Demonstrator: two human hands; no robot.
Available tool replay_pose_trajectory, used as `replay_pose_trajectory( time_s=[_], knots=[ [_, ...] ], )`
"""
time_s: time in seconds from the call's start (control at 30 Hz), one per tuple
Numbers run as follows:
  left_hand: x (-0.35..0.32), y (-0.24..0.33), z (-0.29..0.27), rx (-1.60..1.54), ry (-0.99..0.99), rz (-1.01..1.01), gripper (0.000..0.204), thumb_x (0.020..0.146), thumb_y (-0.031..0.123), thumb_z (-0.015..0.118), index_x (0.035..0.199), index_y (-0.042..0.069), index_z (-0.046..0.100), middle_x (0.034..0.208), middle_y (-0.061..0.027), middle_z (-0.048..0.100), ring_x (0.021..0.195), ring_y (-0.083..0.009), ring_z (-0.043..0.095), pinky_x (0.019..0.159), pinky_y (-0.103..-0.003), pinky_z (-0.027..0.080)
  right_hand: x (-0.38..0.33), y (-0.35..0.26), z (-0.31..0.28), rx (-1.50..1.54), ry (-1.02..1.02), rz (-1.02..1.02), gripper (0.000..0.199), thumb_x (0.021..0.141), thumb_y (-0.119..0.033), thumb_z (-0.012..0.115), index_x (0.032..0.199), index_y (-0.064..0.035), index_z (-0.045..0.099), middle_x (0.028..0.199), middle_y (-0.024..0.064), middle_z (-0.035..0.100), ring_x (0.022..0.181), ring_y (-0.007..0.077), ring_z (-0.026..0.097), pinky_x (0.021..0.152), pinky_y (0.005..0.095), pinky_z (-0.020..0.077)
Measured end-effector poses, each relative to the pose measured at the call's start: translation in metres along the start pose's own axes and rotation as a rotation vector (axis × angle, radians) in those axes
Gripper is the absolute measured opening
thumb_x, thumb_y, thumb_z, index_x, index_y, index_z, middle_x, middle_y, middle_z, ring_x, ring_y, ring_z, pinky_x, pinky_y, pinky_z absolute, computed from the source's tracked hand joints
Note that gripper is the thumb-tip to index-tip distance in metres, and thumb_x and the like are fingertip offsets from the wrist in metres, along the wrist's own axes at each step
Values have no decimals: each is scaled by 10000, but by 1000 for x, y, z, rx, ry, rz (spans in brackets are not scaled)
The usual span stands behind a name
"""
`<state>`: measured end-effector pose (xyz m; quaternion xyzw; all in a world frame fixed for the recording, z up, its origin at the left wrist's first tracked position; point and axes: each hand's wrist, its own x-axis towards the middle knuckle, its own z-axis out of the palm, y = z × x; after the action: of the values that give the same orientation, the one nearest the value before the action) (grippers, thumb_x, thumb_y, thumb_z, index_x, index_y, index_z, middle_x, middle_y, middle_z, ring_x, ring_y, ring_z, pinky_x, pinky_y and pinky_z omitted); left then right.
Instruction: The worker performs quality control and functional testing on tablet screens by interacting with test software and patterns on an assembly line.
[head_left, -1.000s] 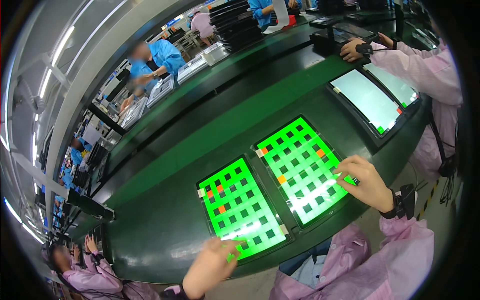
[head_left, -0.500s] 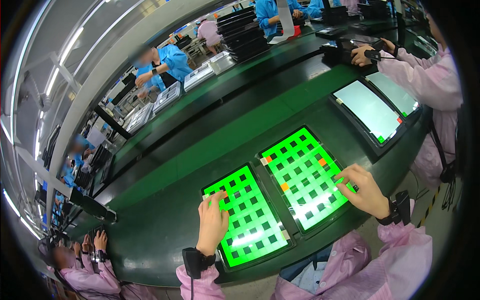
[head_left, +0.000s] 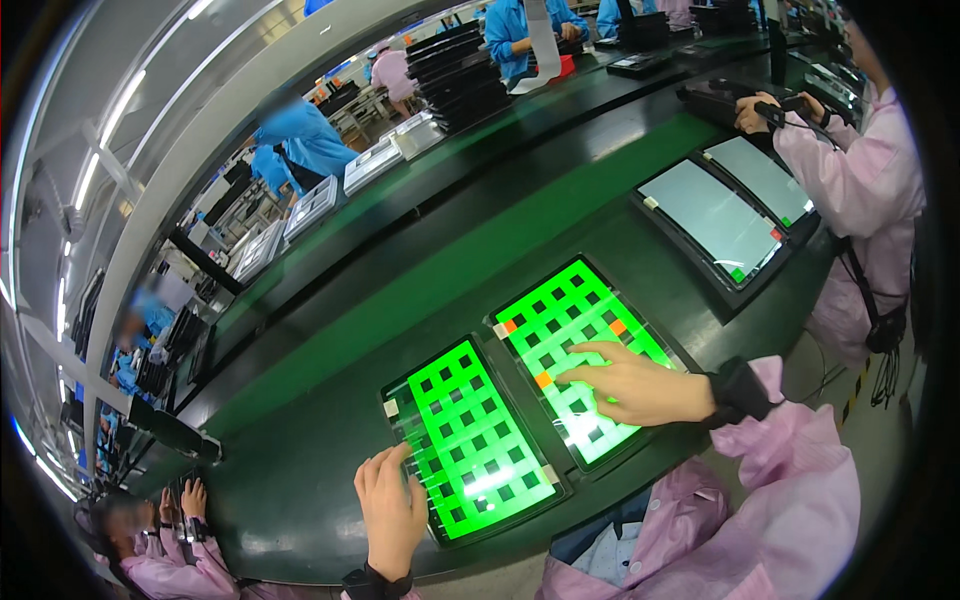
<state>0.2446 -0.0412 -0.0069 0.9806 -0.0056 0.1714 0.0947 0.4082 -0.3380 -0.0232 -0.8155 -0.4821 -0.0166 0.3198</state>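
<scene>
Two tablets with bright green screens and black squares lie side by side on the green table. My left hand (head_left: 388, 505) is beside the left edge of the left tablet (head_left: 478, 430), fingers outstretched, the fingertips at its bezel; it holds nothing. Over the right tablet (head_left: 562, 308) reaches my right hand (head_left: 640, 388), index finger extended to the screen near an orange square (head_left: 544, 380). Its other fingers are loosely apart and grip nothing. More orange squares show higher on that screen. The right hand covers part of the lower screen.
Two pale-screened tablets (head_left: 705, 220) lie at the right, near a co-worker in pink (head_left: 850, 150) handling a dark device. A black tray stack (head_left: 455, 75) stands across the line. At lower left another person's hands (head_left: 190, 500) rest by the table edge.
My right hand has moved left, from the right tablet's edge onto its screen. My left hand has drawn back off the left screen, where orange squares no longer show. The view has shifted slightly.
</scene>
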Motion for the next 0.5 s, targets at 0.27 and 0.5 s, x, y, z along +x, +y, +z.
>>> replay_pose_trajectory(
  time_s=[0.27, 0.5],
  knots=[
    [-46, -7, 2, -162, 80, -224, 457, 750, 33, 623, 1187, 11, 489, 1182, -135, 543, 1160, -327, 431, 1005, -442, 293, 66, 33, 27, -213, -185, 27, 454, 841, -151, 463, 1261, 6, 393, 1149, 195, 557, 1242, 419, 364, 1031, 544, 290],
    [-60, -8, 1, -146, 144, -273, 390, 843, 69, 544, 1229, 28, 510, 1202, -165, 536, 1160, -336, 460, 1008, -404, 322, 92, 57, 20, -125, -209, 50, 443, 840, -130, 462, 1270, -40, 405, 1174, 160, 557, 1274, 385, 337, 1076, 532, 248]
  ],
)
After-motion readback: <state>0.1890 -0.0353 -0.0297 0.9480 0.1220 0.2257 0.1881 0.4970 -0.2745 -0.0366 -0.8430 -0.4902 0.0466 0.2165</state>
